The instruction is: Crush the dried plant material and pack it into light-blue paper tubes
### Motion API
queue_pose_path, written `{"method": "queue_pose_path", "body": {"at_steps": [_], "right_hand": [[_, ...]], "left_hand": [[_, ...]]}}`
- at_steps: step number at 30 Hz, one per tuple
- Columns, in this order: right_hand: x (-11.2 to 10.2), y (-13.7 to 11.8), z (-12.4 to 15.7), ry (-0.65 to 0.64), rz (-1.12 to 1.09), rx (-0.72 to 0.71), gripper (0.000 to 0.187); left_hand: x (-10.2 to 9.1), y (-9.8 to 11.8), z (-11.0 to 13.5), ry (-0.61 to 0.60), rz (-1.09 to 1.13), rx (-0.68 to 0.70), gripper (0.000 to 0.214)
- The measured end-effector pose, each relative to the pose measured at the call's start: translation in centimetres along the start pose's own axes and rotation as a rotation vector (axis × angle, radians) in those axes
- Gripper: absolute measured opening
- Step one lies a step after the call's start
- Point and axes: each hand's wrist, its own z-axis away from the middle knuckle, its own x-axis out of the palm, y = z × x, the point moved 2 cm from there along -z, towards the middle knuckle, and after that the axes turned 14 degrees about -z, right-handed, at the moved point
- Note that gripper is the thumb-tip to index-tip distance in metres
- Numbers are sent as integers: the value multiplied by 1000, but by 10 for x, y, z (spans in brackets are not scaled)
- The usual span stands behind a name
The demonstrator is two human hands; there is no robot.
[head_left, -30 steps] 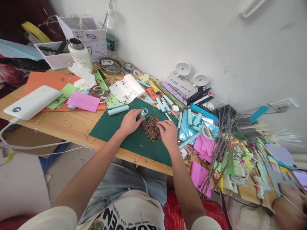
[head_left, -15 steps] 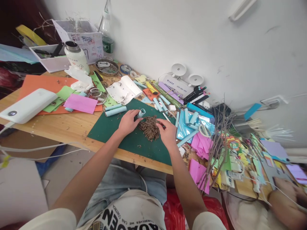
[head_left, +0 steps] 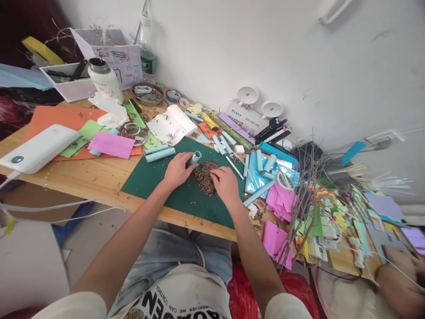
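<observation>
My left hand [head_left: 178, 170] is closed around a short light-blue paper tube [head_left: 195, 157], whose open end tilts up and toward the right. Beside it on the dark green mat [head_left: 179, 201] lies a heap of brown, crumbly plant bits [head_left: 206, 175]. The fingertips of my right hand [head_left: 226, 182] are pinched together at the heap's right side; whatever is between them is too small to make out. Two more light-blue tubes [head_left: 160, 154] rest at the mat's upper left edge.
A white power bank [head_left: 40, 148] and coloured paper lie left. Behind are a white bottle [head_left: 104, 79] and white paper [head_left: 172, 124]. To the right are several blue tubes, pink paper [head_left: 280, 201] and upright dry twigs [head_left: 307, 195]. Another person's hand [head_left: 400, 270] shows at lower right.
My right hand has moved a little left, its fingertips now further over the heap. The left hand holds the tube in the same place.
</observation>
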Motion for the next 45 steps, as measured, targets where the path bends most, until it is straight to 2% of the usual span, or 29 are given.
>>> {"method": "queue_pose_path", "body": {"at_steps": [4, 9, 12, 15, 17, 20, 26, 32, 37, 41, 45], "right_hand": [[-10, -5, -1, 194, -107, 11, 23], [-23, -32, -9, 242, -286, 1, 19], [-19, -56, -22, 307, -402, -27, 17], [-6, -70, -38, 334, -481, -33, 19], [4, -70, -46, 315, -467, -36, 19], [14, -65, -52, 229, -328, -95, 10], [16, -67, -47, 184, -108, -187, 20], [12, -71, -43, 235, -120, -211, 20], [12, -66, -42, 116, -55, -256, 26], [9, -65, -39, 175, -86, -290, 32], [16, -64, -40, 64, -24, -271, 33]], "left_hand": [[1, -1, 0, -8, 1, 11, 27], [1, -2, 0, -7, -2, 12, 28], [2, -2, 1, 6, 10, 23, 30], [3, -2, 1, 18, 17, 25, 30], [3, -3, 1, 14, 14, 24, 29], [3, -3, 1, 6, 16, 18, 27], [3, -2, 1, 31, 37, 52, 22], [1, -1, 0, 27, 29, 39, 21], [1, -1, 1, 31, -1, 38, 19], [2, -2, 1, 50, 10, 34, 23], [2, -3, 1, 42, -7, 44, 17]]}}
